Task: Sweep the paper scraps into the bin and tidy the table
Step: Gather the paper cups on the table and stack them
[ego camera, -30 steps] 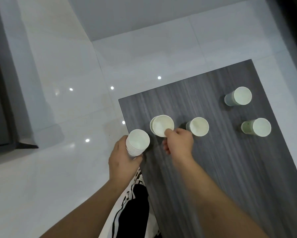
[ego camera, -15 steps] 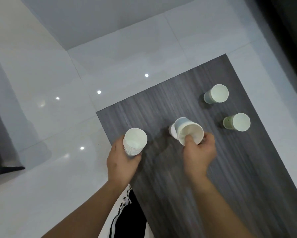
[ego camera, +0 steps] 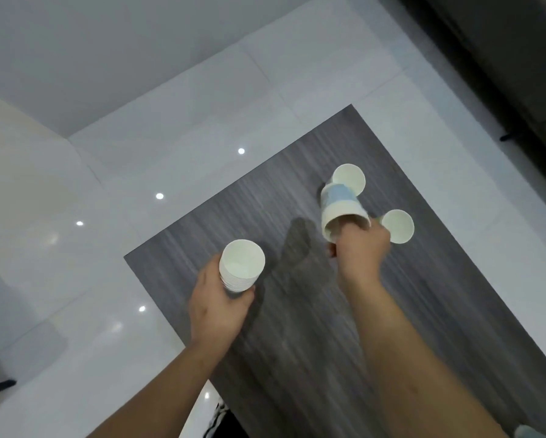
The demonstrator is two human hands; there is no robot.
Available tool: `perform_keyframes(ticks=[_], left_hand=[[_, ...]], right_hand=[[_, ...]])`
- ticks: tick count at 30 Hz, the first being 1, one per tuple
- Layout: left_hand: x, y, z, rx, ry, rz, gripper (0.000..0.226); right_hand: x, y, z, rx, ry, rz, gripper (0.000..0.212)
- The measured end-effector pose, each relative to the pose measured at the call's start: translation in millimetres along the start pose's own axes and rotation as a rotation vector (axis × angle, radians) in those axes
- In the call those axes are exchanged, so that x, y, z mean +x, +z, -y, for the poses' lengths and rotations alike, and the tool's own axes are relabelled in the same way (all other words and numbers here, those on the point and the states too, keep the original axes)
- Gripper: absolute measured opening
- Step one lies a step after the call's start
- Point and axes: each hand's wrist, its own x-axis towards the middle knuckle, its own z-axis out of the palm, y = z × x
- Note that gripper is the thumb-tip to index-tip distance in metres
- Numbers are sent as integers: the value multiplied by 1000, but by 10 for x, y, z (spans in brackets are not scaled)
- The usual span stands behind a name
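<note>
Since a moment ago I am carrying the nested cups [ego camera: 341, 207], right hand [ego camera: 358, 251] fingers clamped on their rim, toward twelve o'clock over the surface [ego camera: 297, 358], left hand [ego camera: 216, 305] gripping the cup stack [ego camera: 241, 265], risking toppling the far cup [ego camera: 349, 178].

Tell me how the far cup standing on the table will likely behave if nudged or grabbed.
The far cup looks like thin paper, so probably very light and easy to crush. It stands upright, narrow base down, and looks empty; a sideways nudge may tip it. Tipped, it would likely roll in a curve on the smooth table.
</note>
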Motion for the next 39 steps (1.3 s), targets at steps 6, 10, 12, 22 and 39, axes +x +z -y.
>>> perform_keyframes(ticks=[6, 10, 12, 22, 39], left_hand=[[55, 140, -159, -17, 39, 57, 72], [89, 221, -200, -16, 66, 62, 73], [105, 271, -250, -14, 77, 61, 73], [-96, 776, -713, 5, 200, 161, 69], [-1172, 1271, -921, 595, 768, 509, 70]], right_hand=[[760, 192, 217, -40, 290, 8, 16], [812, 252, 27, -144, 413, 93, 18], [682, 175, -23, -157, 324, 46, 17], [894, -918, -228, -37, 449, -264, 19], [16, -2151, -1316, -301, 350, 478, 22]])
